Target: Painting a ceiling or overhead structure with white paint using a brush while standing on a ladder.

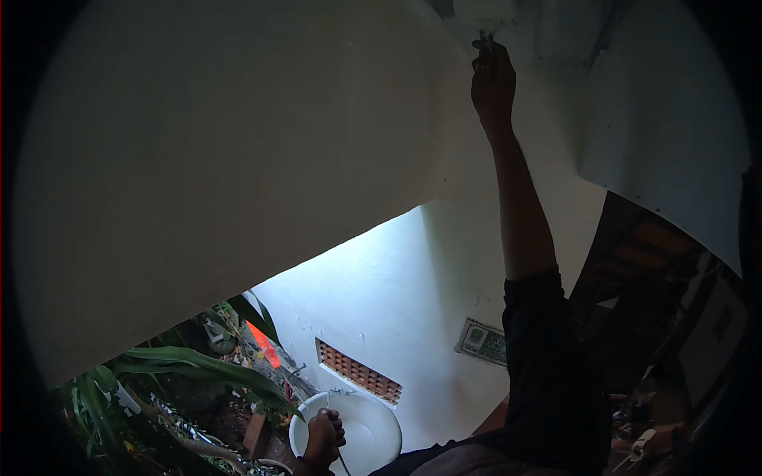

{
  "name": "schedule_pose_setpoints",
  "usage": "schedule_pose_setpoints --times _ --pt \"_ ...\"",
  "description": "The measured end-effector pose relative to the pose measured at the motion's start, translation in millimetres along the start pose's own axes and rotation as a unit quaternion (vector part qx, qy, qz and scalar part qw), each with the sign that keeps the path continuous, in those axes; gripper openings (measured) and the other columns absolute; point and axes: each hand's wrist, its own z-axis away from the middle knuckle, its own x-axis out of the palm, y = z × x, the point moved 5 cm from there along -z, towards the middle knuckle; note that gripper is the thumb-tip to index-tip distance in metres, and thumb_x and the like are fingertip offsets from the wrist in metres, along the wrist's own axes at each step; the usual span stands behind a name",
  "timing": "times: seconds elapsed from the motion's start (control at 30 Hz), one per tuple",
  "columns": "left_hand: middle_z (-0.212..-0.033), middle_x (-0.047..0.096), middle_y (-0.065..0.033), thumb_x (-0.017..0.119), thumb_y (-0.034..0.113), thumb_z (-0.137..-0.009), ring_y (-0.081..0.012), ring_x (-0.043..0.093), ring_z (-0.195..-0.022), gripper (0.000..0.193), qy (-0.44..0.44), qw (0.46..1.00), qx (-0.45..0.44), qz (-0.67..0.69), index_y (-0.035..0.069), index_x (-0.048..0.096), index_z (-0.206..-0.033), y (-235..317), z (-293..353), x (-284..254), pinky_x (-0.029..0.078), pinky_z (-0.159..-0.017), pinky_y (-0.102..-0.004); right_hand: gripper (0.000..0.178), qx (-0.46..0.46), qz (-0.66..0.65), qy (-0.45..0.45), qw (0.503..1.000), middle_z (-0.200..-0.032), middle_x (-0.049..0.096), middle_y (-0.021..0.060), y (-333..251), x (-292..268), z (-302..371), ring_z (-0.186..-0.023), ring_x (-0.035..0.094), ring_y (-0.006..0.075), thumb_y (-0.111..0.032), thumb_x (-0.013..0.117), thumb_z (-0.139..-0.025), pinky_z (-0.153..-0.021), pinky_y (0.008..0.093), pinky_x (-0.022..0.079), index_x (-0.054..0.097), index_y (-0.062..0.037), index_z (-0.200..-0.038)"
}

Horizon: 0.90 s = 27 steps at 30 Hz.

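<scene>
White above, with a brush-like tool (486, 11) apparently pinched in the right hand (494, 75), upper centre, and below, a bucket (386, 420) seemingly hung from the closed left hand (323, 438), lower centre, liable to spill if tipped.

White wall (373, 297), brightest lower ctr, w/ brown lattice vent (359, 371), plants (186, 361) L, poss. wood ceiling (647, 242) dim R

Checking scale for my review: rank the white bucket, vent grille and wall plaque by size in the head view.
1. White bucket
2. Vent grille
3. Wall plaque (visible part; dark sleeve may cover some)
</scene>
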Motion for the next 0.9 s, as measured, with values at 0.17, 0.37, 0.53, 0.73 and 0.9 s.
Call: schedule_pose_setpoints --times 0.17,0.37,0.53,0.73,0.9 --pt "-0.053 0.026 0.0063 0.033 0.027 -0.093 -0.0071 0.021 -0.039 0.025 0.007 1.000 0.002 -0.006 0.015 0.043 -0.074 0.0 1.9 -0.6 0.014 -0.037 -0.0255 0.019 0.049 0.020 0.007 0.999 -0.068 0.053 0.0071 52.3 -7.1 24.3 -0.058 0.048 0.0156 -0.014 0.044 -0.097 -0.057 0.0308 0.042 0.058 -0.0027 -0.101" --pt "-0.053 0.026 0.0064 0.034 0.026 -0.093 -0.0070 0.020 -0.039 0.024 0.004 1.000 0.006 -0.005 0.015 0.043 -0.074 0.8 -2.5 -0.7 0.014 -0.037 -0.0254 0.025 0.164 0.014 0.005 0.986 -0.070 0.052 0.0048 80.6 -12.0 60.9 -0.059 0.047 0.0148 -0.019 0.041 -0.099 -0.058 0.0306 0.042 0.058 -0.0029 -0.105" --pt "-0.053 0.025 0.0069 0.033 0.027 -0.093 -0.0066 0.020 -0.039 0.025 0.003 1.000 0.004 0.001 0.015 0.043 -0.074 0.4 -0.9 -1.8 0.014 -0.037 -0.0249 0.025 0.307 -0.211 0.016 0.928 -0.062 0.041 -0.0013 62.5 -0.3 48.4 -0.053 0.038 0.0097 -0.024 0.040 -0.098 -0.050 0.0275 0.037 0.050 -0.0100 -0.080" --pt "-0.053 0.026 0.0064 0.031 0.028 -0.095 -0.0068 0.021 -0.039 0.027 -0.002 1.000 0.010 -0.004 0.015 0.043 -0.074 0.6 -1.3 0.3 0.014 -0.037 -0.0250 0.033 0.200 -0.510 -0.106 0.829 -0.056 0.035 -0.0050 -45.3 22.1 -2.1 -0.043 0.036 0.0078 -0.036 0.034 -0.097 -0.038 0.0225 0.031 0.039 -0.0187 -0.069" --pt "-0.053 0.027 0.0065 0.032 0.028 -0.094 -0.0066 0.021 -0.039 0.026 0.005 1.000 0.003 -0.007 0.015 0.044 -0.075 0.8 -2.9 0.7 0.015 -0.037 -0.0243 0.009 0.203 -0.531 -0.071 0.820 -0.070 0.039 -0.0028 -159.5 28.4 9.3 -0.045 0.032 0.0027 -0.008 0.040 -0.095 -0.033 0.0188 0.023 0.043 -0.0105 -0.086"
